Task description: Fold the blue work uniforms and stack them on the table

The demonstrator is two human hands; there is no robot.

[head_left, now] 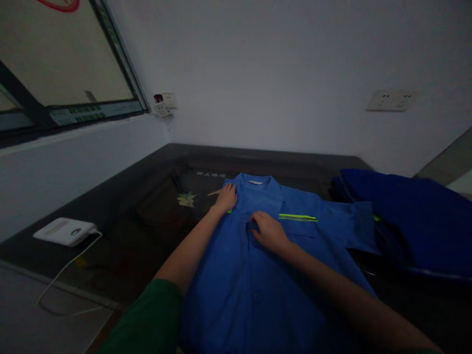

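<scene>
A blue work shirt (258, 280) with a neon green chest stripe lies spread front-up on a dark table (147, 236), collar toward the wall. My left hand (225, 197) rests flat on the shirt's left shoulder beside the collar, fingers stretched out. My right hand (268, 230) lies on the chest at the button placket just below the collar; its fingers curl down onto the cloth at the placket. Whether they pinch a button or fabric is hidden.
A pile of darker blue garments (409, 221) sits at the right of the table. A white device (64, 231) with a cable lies at the left edge. Wall sockets (391, 100) are behind, and a window (62, 59) is at upper left.
</scene>
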